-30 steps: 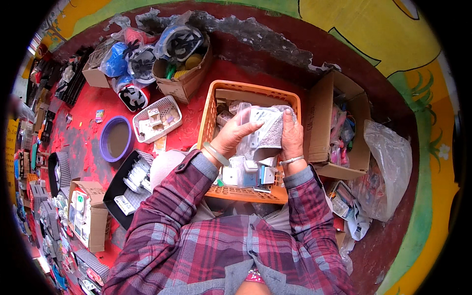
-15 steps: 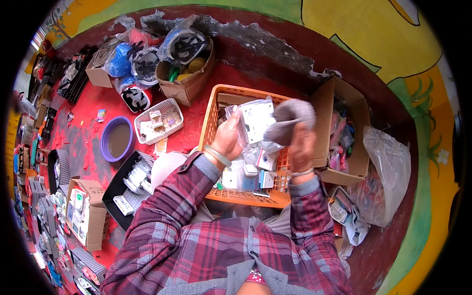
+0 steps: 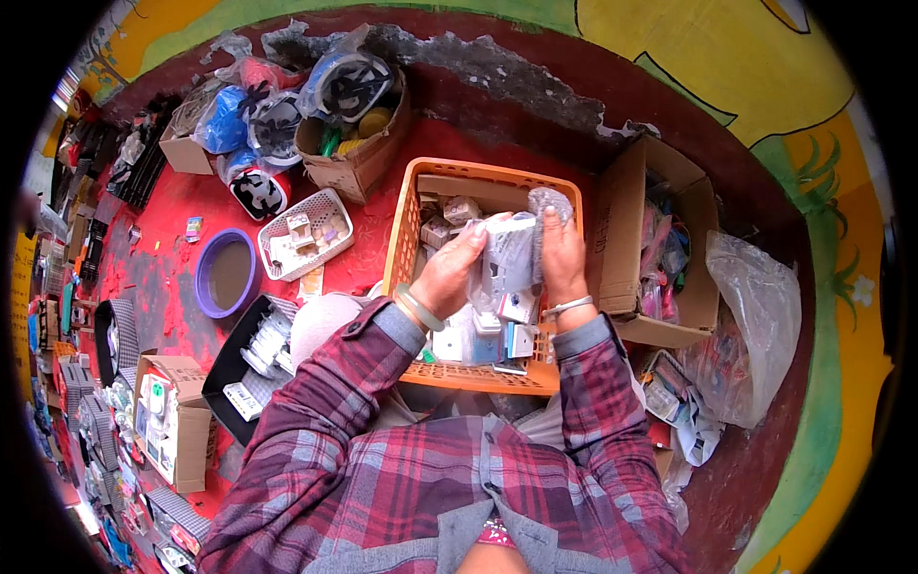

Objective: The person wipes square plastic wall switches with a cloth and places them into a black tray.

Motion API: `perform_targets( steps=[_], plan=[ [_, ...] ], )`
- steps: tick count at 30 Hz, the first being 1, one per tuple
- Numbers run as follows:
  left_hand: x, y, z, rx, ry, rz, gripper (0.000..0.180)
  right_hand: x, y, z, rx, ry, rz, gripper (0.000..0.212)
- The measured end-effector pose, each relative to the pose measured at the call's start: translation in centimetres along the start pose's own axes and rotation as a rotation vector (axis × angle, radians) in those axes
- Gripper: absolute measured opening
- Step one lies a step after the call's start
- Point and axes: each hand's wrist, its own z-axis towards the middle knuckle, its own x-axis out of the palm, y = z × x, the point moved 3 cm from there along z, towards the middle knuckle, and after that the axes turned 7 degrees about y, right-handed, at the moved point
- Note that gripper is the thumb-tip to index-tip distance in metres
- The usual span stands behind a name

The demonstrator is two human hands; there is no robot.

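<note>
My left hand (image 3: 448,275) grips the left edge of a flat white plate in clear plastic wrapping (image 3: 509,251), thumb on top. A grey cloth (image 3: 549,201) is bunched in my right hand (image 3: 564,256), pressed against the plate's right side. Both hands are above an orange plastic basket (image 3: 492,170). Inside it, below the plate, lie white switch plates (image 3: 447,342) and small boxed or bagged pieces (image 3: 518,304). Several small cartons (image 3: 461,210) fill its far left part. Whatever my right fingertips touch behind the plate is hidden.
An open cardboard box (image 3: 660,330) stands right of the basket, beside a clear plastic bag (image 3: 765,325). To the left are a white basket (image 3: 337,251), a purple basin of murky water (image 3: 252,270) and a black tray (image 3: 229,421). Bagged helmets (image 3: 352,88) sit farther back.
My right hand has moved left and slightly up, bringing the cloth from beside the plate onto its right side. The plate has tilted, and small cartons now show in the basket behind it.
</note>
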Motion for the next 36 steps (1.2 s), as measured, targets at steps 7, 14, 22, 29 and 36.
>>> perform_targets(
  steps=[7,14,22,29,36],
  plan=[
    [-3.1,-1.2,-0.1,0.007,-0.113,0.365,0.037,-5.3,3.7,-0.1,0.093,-0.006,0.717,0.044],
    [-1.5,-2.0,0.0,0.199,-0.076,1.027,0.032,-4.1,4.1,-0.3,-0.201,0.157,0.229,0.038],
    [-0.2,-2.6,-0.6,-0.076,-0.118,0.927,0.029,-3.0,4.4,-1.6,0.07,0.542,0.553,0.042],
    [-1.5,-1.9,-0.6,0.207,-0.155,0.972,0.025,-2.3,4.7,-2.8,0.234,0.773,0.629,0.042],
    [-0.9,-2.4,-0.7,0.272,-0.181,1.396,0.015,-2.8,4.6,-2.8,0.182,0.781,0.634,0.053]
  ],
)
